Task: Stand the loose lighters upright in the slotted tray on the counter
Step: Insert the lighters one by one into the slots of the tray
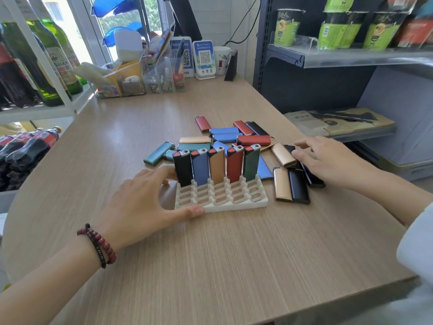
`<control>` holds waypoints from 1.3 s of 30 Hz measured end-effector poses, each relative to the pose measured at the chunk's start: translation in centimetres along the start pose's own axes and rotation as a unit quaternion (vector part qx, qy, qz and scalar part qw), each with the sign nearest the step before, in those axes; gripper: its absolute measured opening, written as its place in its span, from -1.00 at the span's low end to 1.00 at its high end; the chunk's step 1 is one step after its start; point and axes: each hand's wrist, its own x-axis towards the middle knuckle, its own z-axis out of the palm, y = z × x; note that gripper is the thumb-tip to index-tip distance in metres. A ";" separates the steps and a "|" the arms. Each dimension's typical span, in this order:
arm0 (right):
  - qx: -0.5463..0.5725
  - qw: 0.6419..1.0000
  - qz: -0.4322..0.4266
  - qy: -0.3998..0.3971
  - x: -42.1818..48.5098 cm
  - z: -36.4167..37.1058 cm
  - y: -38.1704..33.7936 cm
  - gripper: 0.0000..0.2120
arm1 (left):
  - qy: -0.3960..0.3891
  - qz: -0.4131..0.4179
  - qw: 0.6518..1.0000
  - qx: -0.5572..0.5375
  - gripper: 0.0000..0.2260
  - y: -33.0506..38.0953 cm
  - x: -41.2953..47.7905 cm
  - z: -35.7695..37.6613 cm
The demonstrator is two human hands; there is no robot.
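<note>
Spread wide, the left grip (140,202) lies against the left side of the white slotted tray (236,206) in the middle of the frame. Its thumb touches the tray's near left corner and its fingers reach the far left corner, beside the black lighter (184,170); it holds nothing. A dark red bead bracelet (100,245) circles its wrist.

At the right of the frame, the right grip (328,160) is stretched flat and low over the loose lighters (225,137), with the fingertips at the end of a slanted gold lighter (282,154). Its fingers are slightly blurred, and I see nothing pinched between them.

The tray sits on the wooden counter (234,266). Its far row is full: the black lighter, a blue lighter (200,168), a tan lighter (216,166), a red lighter (234,165) and a green lighter (251,164) stand upright, left to right. The nearer rows show bare slots.

The loose lighters lie flat in a heap just above and right of the tray. A teal lighter (159,153) lies at the heap's left end, and a flat gold lighter (282,185) and a flat black lighter (298,186) lie side by side just right of the tray.
</note>
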 end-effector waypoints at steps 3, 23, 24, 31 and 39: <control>0.001 1.000 0.004 -0.017 0.0 0.2 -0.2 -0.46 | -0.001 0.001 1.000 0.001 -0.18 -0.1 0.0 0.0; 0.091 0.995 -0.029 0.033 0.5 -0.5 -2.3 -0.40 | -0.006 -0.004 1.000 0.016 -0.22 -0.4 -0.1 0.2; 0.094 0.994 -0.039 0.043 0.4 -0.6 -2.6 -0.44 | -0.007 -0.005 1.000 0.021 -0.23 -0.4 0.0 0.2; 0.144 0.980 -0.098 0.100 -0.4 -1.2 -4.1 -0.73 | -0.018 -0.004 0.999 0.035 -0.33 -0.1 -0.1 0.0; 0.222 0.947 -0.161 0.167 -2.0 -3.4 -7.9 -0.74 | -0.037 -0.008 0.999 0.029 -0.31 -0.3 -0.2 -0.2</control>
